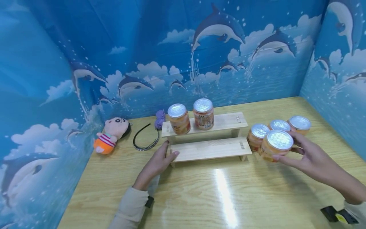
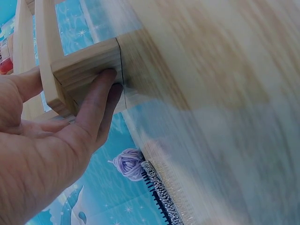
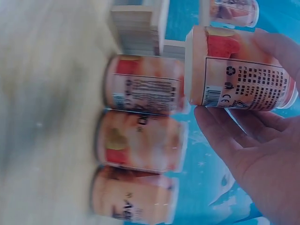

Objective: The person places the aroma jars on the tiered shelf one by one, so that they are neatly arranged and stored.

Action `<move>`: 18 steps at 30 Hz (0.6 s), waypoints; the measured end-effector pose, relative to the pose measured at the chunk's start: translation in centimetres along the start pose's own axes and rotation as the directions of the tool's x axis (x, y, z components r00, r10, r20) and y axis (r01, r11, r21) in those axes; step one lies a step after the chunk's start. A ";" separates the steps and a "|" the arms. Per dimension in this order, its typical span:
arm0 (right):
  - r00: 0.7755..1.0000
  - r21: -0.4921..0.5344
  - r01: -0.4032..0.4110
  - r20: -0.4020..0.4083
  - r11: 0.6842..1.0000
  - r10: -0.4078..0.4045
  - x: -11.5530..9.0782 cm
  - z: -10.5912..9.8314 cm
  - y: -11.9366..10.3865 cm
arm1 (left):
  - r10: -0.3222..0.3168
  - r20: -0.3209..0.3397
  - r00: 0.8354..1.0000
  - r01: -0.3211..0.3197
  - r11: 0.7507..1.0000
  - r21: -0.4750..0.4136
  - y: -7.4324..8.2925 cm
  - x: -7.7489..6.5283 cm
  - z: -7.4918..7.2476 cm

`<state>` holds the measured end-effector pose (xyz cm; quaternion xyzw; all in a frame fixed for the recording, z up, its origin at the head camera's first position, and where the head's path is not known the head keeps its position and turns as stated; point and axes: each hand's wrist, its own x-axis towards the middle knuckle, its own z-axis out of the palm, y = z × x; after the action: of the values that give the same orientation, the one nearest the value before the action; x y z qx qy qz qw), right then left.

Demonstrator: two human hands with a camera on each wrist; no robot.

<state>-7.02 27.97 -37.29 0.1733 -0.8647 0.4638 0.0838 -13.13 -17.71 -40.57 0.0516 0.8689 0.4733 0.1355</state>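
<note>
My right hand (image 1: 310, 156) holds an orange-labelled can (image 1: 275, 144) with a silver lid. In the right wrist view that can (image 3: 243, 70) is raised above the table, thumb on one side and fingers on the other. Three similar cans (image 3: 140, 140) stand in a row on the table beside it. My left hand (image 1: 160, 159) grips the left end of the lower step of a two-step wooden rack (image 1: 211, 149). Its fingers lie against the rack's leg (image 2: 89, 65) in the left wrist view. Two cans (image 1: 179, 122) stand on the rack's upper step, towards its left.
Left of the rack, a black headband (image 1: 145, 147) lies near a purple yarn ball (image 1: 160, 119). A plush doll (image 1: 111, 135) in orange and stripes lies farther left. A dolphin-print backdrop (image 1: 160, 41) encloses the back and sides of the wood-grain table (image 1: 194, 197).
</note>
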 end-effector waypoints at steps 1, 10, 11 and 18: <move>1.000 -0.010 -0.005 -0.002 1.000 0.005 0.3 -0.2 -0.3 | -0.001 -0.001 1.000 0.001 1.000 0.001 0.0 0.0 0.0; 1.000 -0.026 0.003 0.020 1.000 -0.002 3.4 -1.0 -2.5 | -0.016 0.002 1.000 0.016 1.000 -0.004 0.0 0.0 0.0; 0.999 -0.015 0.011 0.034 1.000 -0.010 3.8 -1.1 -2.6 | -0.011 0.002 1.000 0.011 1.000 -0.005 0.0 0.0 0.0; 0.994 0.057 -0.011 0.111 0.998 0.004 7.5 -0.2 -4.0 | -0.001 0.000 1.000 0.001 1.000 -0.018 0.1 -0.1 0.0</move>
<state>-12.46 24.44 -31.80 0.1978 -0.8550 0.4786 0.0289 -13.01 -17.69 -40.48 0.0500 0.8645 0.4811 0.1363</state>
